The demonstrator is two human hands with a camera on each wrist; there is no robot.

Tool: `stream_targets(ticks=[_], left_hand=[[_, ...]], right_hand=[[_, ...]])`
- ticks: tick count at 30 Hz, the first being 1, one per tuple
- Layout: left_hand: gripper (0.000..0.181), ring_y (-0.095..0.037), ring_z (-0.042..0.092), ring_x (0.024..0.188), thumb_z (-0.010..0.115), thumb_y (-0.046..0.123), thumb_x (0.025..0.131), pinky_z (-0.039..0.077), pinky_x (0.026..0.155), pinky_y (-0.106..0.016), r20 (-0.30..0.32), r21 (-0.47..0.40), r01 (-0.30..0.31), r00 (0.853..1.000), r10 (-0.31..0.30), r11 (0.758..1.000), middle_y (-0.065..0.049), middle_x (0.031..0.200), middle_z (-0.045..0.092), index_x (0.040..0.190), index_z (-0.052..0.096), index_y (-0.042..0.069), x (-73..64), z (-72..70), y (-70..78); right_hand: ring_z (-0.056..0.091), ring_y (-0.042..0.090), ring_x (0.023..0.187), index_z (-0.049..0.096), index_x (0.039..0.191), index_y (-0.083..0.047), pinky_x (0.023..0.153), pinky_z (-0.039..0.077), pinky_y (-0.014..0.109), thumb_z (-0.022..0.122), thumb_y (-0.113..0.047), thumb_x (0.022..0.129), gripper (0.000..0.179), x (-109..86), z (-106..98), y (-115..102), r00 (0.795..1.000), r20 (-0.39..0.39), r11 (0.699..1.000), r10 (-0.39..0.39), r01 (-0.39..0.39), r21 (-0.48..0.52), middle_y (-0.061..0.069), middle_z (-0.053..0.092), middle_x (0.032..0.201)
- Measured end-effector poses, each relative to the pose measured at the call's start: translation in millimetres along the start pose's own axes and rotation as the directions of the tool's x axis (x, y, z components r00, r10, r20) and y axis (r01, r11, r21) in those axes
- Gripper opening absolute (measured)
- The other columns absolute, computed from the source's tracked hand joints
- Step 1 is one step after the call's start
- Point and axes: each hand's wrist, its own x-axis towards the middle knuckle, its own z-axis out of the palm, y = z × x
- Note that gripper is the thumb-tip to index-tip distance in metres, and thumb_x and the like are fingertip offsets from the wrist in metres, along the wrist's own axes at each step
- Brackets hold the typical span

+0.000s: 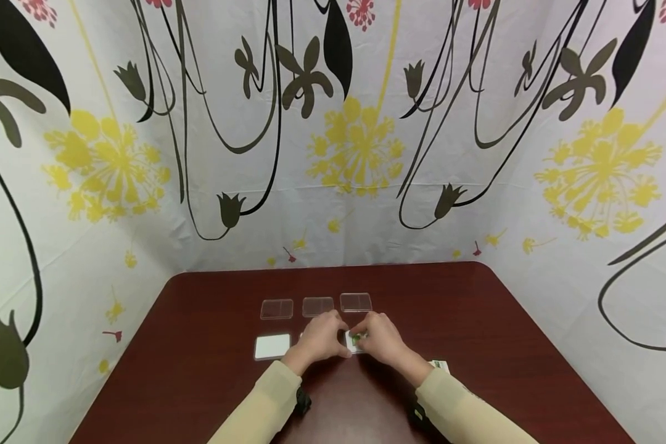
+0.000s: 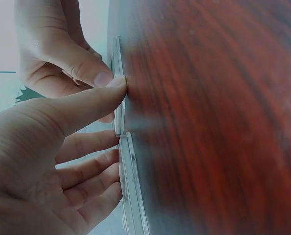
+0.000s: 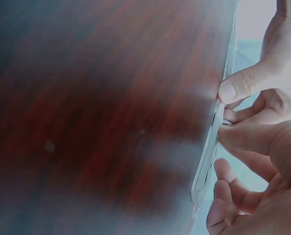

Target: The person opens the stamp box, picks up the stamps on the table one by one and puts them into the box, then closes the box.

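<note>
My left hand (image 1: 323,336) steadies a flat clear plastic case with a white face (image 1: 352,343); its thumb presses the near edge and a finger reaches toward the far edge. My right hand (image 1: 385,338) is over the same case, fingertips pinching a small green-printed piece (image 1: 358,338) at its surface. The piece is mostly hidden by the fingers. From the side, in the left wrist view, the case edge (image 2: 119,110) lies flat on the table, almost touching a neighbouring case (image 2: 130,186). The right wrist view shows both thumbs close together at the case edge (image 3: 206,156).
Three clear empty-looking plastic covers (image 1: 317,306) lie in a row behind the hands. Left of them, another white-faced case (image 1: 272,347) rests on the dark red table (image 1: 216,382). A white-and-green paper item (image 1: 440,366) shows beside my right sleeve. Patterned cloth (image 1: 366,228) surrounds the table.
</note>
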Motion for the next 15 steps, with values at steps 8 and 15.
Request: stream_targets(ticks=[8, 15], left_hand=[[0.051, -0.014, 0.058, 0.093, 0.089, 0.048, 0.074, 0.052, 0.077, -0.034, -0.007, 0.019, -0.012, 1.000, 0.012, 1.000, 0.004, 0.104, 0.061, 0.112, 0.078, 0.016, 1.0, -2.3, -0.2], [0.051, -0.015, 0.058, 0.095, 0.088, 0.048, 0.074, 0.052, 0.078, -0.035, 0.001, 0.016, -0.005, 1.000, 0.005, 1.000, 0.003, 0.106, 0.061, 0.113, 0.078, 0.017, 0.6, -0.7, -0.3]], right_hand=[[0.049, 0.016, 0.072, 0.084, 0.090, -0.013, 0.060, 0.042, 0.032, 0.081, 0.000, 0.073, 0.023, 1.2, -0.9, 0.2, 1.000, -0.015, 0.999, -0.009, 0.008, -0.042, 0.005, 0.064, 0.083], [0.050, 0.015, 0.071, 0.083, 0.092, -0.011, 0.058, 0.043, 0.031, 0.080, 0.001, 0.074, 0.023, 0.4, -0.9, -0.5, 1.000, 0.009, 0.999, 0.000, 0.000, -0.038, 0.005, 0.063, 0.083]])
